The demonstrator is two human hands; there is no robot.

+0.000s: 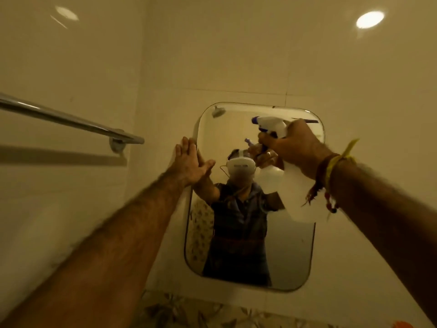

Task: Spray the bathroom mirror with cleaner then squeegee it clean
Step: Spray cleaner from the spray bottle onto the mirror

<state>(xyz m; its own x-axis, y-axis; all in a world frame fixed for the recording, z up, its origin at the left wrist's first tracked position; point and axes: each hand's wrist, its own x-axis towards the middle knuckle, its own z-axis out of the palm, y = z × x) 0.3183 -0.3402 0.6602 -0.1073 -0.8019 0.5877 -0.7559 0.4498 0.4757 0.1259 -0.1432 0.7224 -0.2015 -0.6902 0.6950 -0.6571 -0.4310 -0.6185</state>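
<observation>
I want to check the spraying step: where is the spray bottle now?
In the head view, the right hand holds the spray bottle before the mirror's upper right.

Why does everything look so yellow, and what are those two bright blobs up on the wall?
In the head view, warm dim light tints the tiles yellowish; the bright blobs are glare, lamps reflected on glossy tile. The towel bar casts a soft shadow below it. The wide lens bends the mirror and stretches the arms. The left hand, right hand and spray bottle look slightly blurred.
</observation>
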